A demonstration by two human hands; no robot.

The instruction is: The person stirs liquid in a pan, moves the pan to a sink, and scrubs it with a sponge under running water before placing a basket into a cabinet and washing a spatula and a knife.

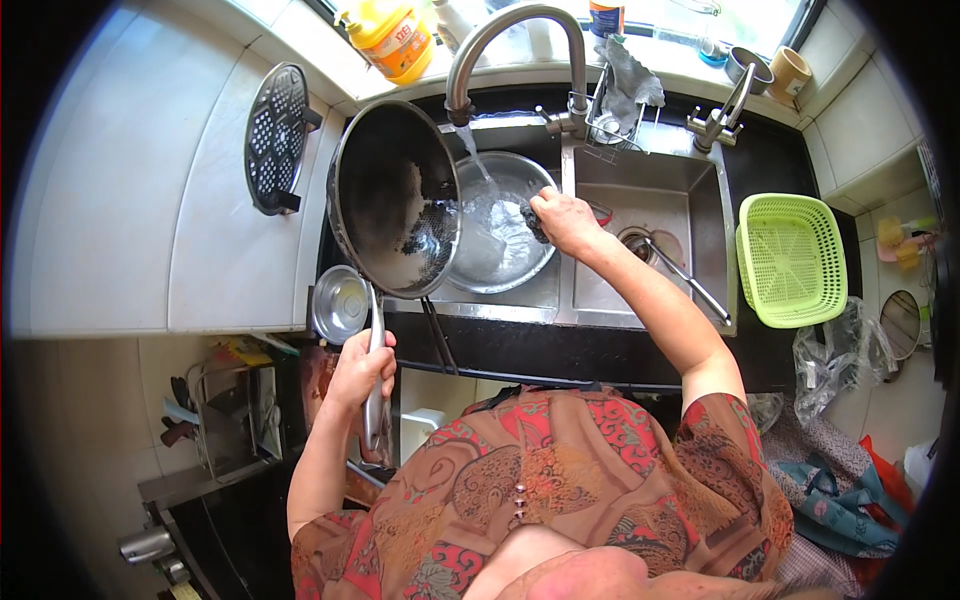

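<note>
My left hand [364, 366] grips the metal handle of a dark wok [397, 202], which is tilted on its side at the left of the sink. Wet, shiny patches show on its textured inner face. Pinched in my right hand [566, 223] is a dark scouring pad [533, 222], held above the right side of a steel basin [506, 277]. Water runs from the curved faucet [517, 22] into this basin, which sits in the left sink bowl. My fingers hide part of the pad.
In the right sink bowl [637, 180] a metal-handled tool [690, 277] leans across the drain. A green plastic basket [795, 259] stands to the right. Left of the sink are a small metal bowl [340, 304] and a pair of dark chopsticks [439, 334]. A second faucet [716, 124] rises behind.
</note>
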